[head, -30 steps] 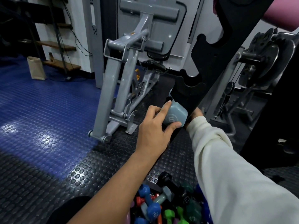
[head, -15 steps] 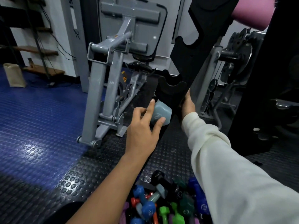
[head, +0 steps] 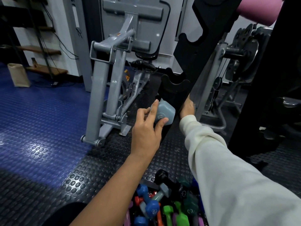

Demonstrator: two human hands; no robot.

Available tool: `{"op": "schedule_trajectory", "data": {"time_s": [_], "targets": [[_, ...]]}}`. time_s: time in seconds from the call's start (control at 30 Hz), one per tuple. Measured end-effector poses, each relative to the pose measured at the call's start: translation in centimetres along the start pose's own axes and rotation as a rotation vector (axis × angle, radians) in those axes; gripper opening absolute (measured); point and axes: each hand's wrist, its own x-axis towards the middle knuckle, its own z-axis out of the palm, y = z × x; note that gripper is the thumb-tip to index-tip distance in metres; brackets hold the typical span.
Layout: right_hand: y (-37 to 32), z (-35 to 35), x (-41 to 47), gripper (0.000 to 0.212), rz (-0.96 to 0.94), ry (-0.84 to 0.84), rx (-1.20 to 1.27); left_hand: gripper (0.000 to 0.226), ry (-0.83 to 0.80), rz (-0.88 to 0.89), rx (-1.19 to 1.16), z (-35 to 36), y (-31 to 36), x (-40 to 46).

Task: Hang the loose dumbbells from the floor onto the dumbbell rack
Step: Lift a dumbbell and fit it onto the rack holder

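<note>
Dumbbell (head: 164, 114): pale blue, pinched by left hand (head: 146, 131) at rack (head: 177, 88) | right hand (head: 187, 108): grip cannot tell | floor pile (head: 162, 207): mixed colours

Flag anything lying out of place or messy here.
A jumbled heap of small coloured dumbbells lies on the black studded floor below the arms, tangled together rather than racked. The black notched rack shows empty cradles. The left hand holds a pale blue-grey dumbbell against the rack's lowest part.

Two hands (head: 147, 128), one grey-blue dumbbell (head: 164, 114), one black rack (head: 192, 62), one paper bag (head: 18, 75) (floor pile (head: 162, 207) too tangled to count).
</note>
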Motion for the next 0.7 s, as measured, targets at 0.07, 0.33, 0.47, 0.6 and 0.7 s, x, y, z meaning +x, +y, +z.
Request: {"op": "schedule_trajectory", "data": {"time_s": [0.07,0.33,0.47,0.6,0.7], "targets": [[0.1,0.1,-0.1,0.056,-0.002,0.001,-0.01,0.066,0.0,-0.003,-0.007,0.0,0.0,0.0],[-0.2,-0.5,-0.5,0.057,0.009,-0.037,0.023,0.068,-0.038,-0.043,-0.058,-0.3,-0.1,-0.1],[-0.6,-1.1,-0.8,0.062,0.021,-0.093,-0.045,0.07,-0.064,-0.056,-0.052,-0.6,0.0,0.0],[-1.5,-2.4,-0.8,0.075,0.038,-0.149,-0.204,0.073,-0.117,-0.09,-0.034,-1.2,0.0,0.1],[-0.9,-3.7,-1.4,0.081,0.037,-0.212,-0.347,0.078,-0.164,-0.076,-0.026,-1.9,-0.5,0.0]]}}
